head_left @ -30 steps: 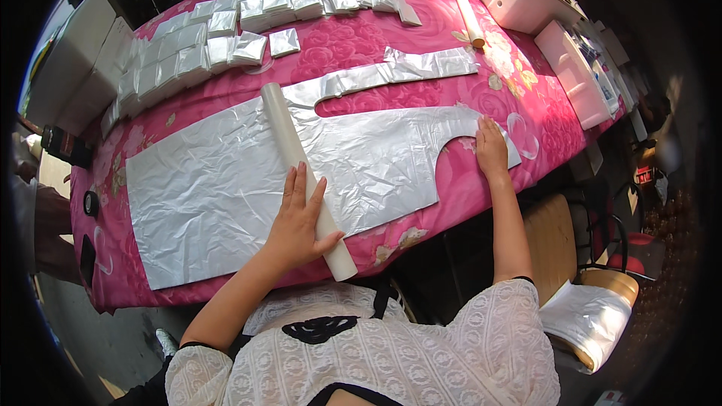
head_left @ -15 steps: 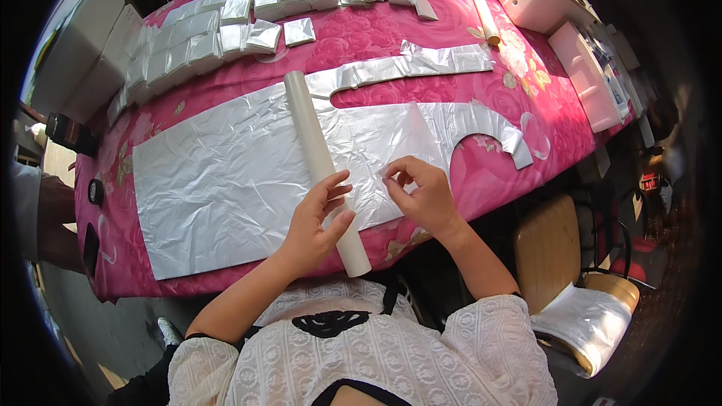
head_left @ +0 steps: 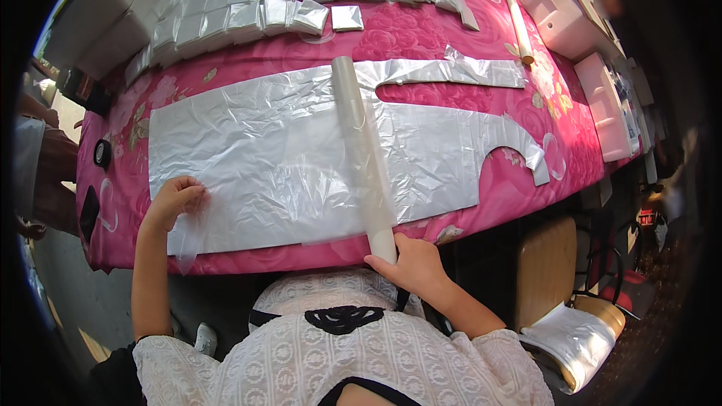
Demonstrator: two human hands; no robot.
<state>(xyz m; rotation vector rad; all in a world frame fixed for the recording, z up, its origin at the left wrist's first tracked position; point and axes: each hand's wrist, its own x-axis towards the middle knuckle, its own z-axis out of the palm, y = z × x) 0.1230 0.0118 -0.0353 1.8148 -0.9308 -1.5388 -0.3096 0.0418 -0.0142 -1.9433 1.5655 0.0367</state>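
My left hand (head_left: 177, 199) pinches thin clear plastic film (head_left: 194, 244) above the near left part of a large silvery-white plastic sheet (head_left: 248, 173), which has cut-out, handle-like strips at its right end. The film's loose end droops below my fingers; its far extent is hard to make out against the shiny sheet. Across the sheet lies a long pale roll (head_left: 350, 105), slanting from the far side to the table's near edge. My right hand (head_left: 414, 263) grips the near end of that roll, thumb on the left and fingers at the right.
Rows of folded silvery packets (head_left: 248, 19) fill the far left of the pink floral tablecloth (head_left: 421, 34). Another tube (head_left: 519, 30) and foam boxes (head_left: 602, 109) are at the right. Black tape (head_left: 102, 153) sits left. A chair (head_left: 549, 271) stands near right; someone stands far left.
My left hand has moved from the roll to the left and now pinches film. My right hand has gone down to the roll's near end. The whole view has shifted slightly.
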